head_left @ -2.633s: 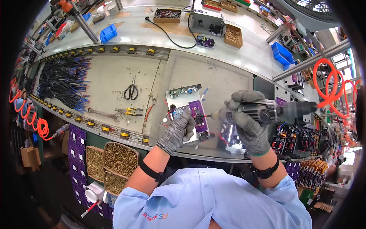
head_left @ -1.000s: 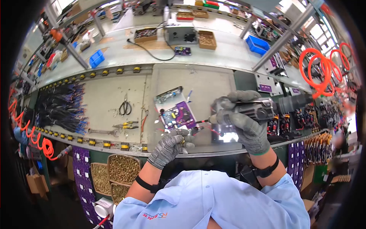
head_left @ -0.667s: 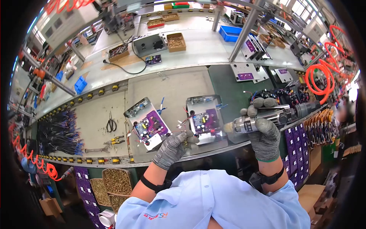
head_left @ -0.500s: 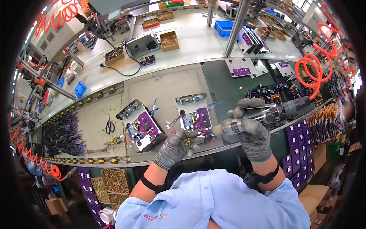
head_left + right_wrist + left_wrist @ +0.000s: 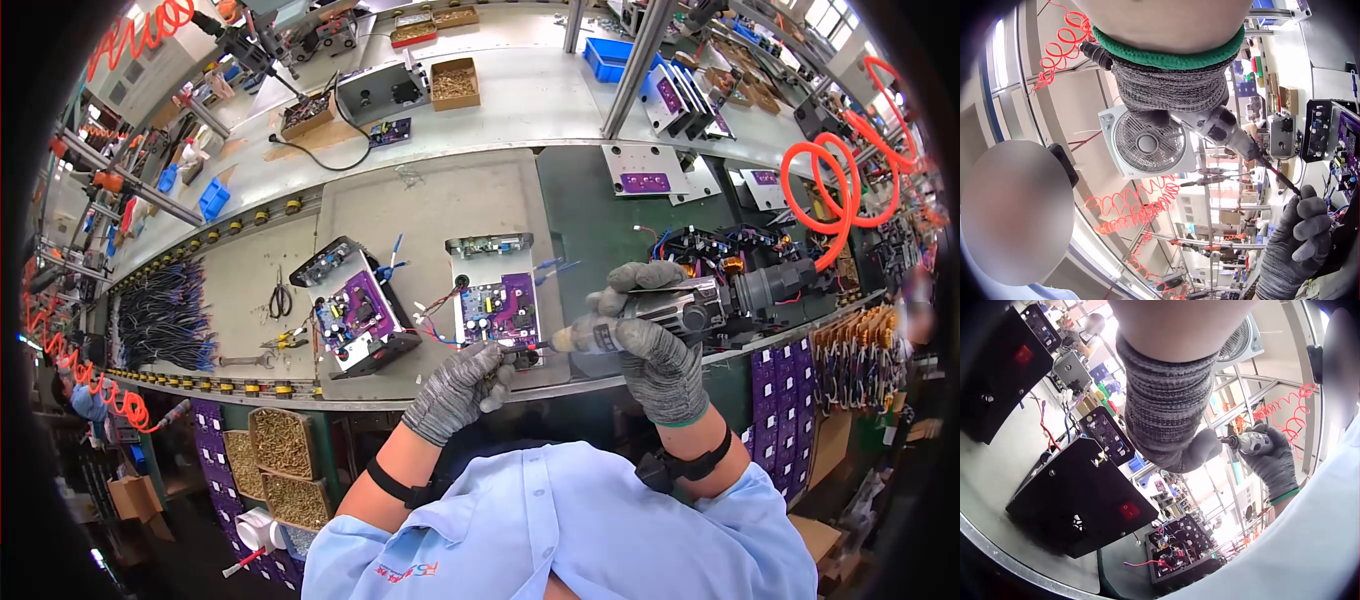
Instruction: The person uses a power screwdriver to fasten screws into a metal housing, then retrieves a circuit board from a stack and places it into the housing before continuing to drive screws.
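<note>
My gloved right hand [image 5: 660, 365] grips a pneumatic screwdriver [image 5: 690, 308] lying level, its bit pointing left. The bit's dark tip [image 5: 1290, 185] reaches the thumb and forefinger of my gloved left hand [image 5: 455, 392]. Those left fingers are curled round small brass-coloured screws, mostly hidden by the glove. Just beyond the left hand lies a metal chassis [image 5: 497, 268] carrying a purple circuit board [image 5: 517, 300] and loose wires. To its left stands a second chassis [image 5: 345, 262] of the same kind. Black panels with red switches [image 5: 1129, 509] show in the left wrist view.
Scissors [image 5: 280, 300], pliers [image 5: 290, 340], a wrench [image 5: 248, 359] and bundled black wires [image 5: 155, 320] lie left. Boxes of screws [image 5: 282, 442] stand below the bench edge. A red coiled hose [image 5: 832, 215] feeds the screwdriver. Black assemblies [image 5: 700, 245] sit at right.
Both hands left the first chassis, and the view turned right, bringing the second chassis beside them. The screwdriver's bit has come to the left fingertips. Brass screws showed between the left fingers earlier.
</note>
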Demonstrator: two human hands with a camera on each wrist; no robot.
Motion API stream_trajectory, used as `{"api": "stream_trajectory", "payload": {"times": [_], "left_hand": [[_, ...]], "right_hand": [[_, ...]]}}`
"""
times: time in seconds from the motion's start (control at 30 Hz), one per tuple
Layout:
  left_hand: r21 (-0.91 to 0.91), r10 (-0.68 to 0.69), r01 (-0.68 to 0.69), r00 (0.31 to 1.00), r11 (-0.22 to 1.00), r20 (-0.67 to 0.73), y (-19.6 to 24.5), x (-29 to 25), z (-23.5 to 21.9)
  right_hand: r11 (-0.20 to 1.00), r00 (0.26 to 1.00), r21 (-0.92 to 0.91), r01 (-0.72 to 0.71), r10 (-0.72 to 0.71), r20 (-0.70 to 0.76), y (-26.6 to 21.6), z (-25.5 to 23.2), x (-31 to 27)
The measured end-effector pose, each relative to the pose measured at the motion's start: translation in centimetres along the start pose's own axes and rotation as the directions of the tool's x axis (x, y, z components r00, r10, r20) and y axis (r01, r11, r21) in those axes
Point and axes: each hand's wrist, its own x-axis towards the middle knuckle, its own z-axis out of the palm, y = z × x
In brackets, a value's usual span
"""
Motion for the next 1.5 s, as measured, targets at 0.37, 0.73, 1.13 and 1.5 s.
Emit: {"api": "stream_trajectory", "payload": {"times": [0.37,0.73,1.13,1.5], "left_hand": [[-0.050,0.009,-0.013,0.997,0.999,-0.070,0.1,1.0,-0.9],[0.578,0.061,0.050,0.983,0.815,-0.171,3.7,1.8,-1.6],[0.721,0.124,0.057,0.991,-0.691,0.040,5.9,7.0,-2.6],[0.701,0.015,-0.083,0.991,-0.708,0.133,7.2,7.4,-3.5]], "right_hand": [[1.000,0.999,-0.001,0.025,-0.025,0.033,1.4,0.9,1.2],[0.993,0.993,-0.044,0.111,-0.113,-0.042,1.0,2.4,2.3],[0.937,0.942,-0.278,0.210,-0.270,-0.199,3.9,-1.1,-0.1],[0.919,0.921,-0.332,0.211,-0.301,-0.248,5.6,-0.1,-0.3]]}}
